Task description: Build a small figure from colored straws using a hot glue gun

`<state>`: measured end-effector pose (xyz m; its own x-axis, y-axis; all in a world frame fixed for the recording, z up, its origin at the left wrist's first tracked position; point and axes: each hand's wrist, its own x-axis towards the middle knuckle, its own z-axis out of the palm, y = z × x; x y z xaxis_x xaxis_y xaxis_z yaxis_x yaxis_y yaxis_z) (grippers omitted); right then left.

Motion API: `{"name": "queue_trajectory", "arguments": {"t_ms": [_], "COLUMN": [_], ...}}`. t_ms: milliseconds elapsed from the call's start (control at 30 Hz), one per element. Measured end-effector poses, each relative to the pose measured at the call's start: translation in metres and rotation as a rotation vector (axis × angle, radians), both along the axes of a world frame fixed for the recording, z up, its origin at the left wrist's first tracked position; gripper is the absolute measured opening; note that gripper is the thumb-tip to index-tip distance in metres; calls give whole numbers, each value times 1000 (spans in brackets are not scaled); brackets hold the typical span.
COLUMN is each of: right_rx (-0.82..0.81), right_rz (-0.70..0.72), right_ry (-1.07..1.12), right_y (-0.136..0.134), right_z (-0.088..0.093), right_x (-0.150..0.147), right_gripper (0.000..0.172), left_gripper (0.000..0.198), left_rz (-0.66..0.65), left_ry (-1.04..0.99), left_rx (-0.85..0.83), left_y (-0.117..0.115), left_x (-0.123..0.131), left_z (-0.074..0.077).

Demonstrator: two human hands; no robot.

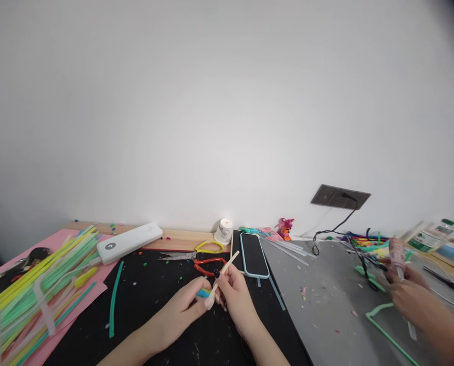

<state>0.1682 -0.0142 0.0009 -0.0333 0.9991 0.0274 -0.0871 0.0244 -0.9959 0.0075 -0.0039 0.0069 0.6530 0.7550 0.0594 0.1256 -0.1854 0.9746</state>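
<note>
Just above the black mat (150, 315), my left hand (183, 305) and my right hand (237, 300) meet around a pale wooden stick (231, 260). The stick tilts up to the right. My left fingers pinch its lower end, where a small blue fuzzy piece (203, 293) shows. Whether that piece is fixed to the stick I cannot tell. My right thumb and fingers close on the stick's middle, partly hiding it. Scissors (179, 255) with a yellow and a red handle lie just beyond the hands. To the left rests a green pipe cleaner (115, 300).
A phone (254, 255) and a white cup (224, 232) stand behind. Bundled pipe cleaners (55, 290) and a white device (129, 243) lie left. On the right, another person's hands (412, 295) hold a glue gun (396, 252); a black cable (335, 226) hangs from the wall socket.
</note>
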Motion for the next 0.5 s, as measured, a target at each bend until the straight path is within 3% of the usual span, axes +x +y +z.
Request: {"name": "queue_trajectory", "arguments": {"t_ms": [267, 500], "right_rx": [7, 13], "right_rz": [55, 32], "right_ry": [88, 111], "right_y": [-1, -1], "right_z": [-4, 0], "right_x": [-5, -4], "right_gripper": [36, 35], "left_gripper": [3, 11], "left_rz": [124, 168], "left_ry": [95, 128], "left_rx": [190, 282], "left_y": [-1, -2], "left_x": [2, -3], "left_z": [8, 14]}}
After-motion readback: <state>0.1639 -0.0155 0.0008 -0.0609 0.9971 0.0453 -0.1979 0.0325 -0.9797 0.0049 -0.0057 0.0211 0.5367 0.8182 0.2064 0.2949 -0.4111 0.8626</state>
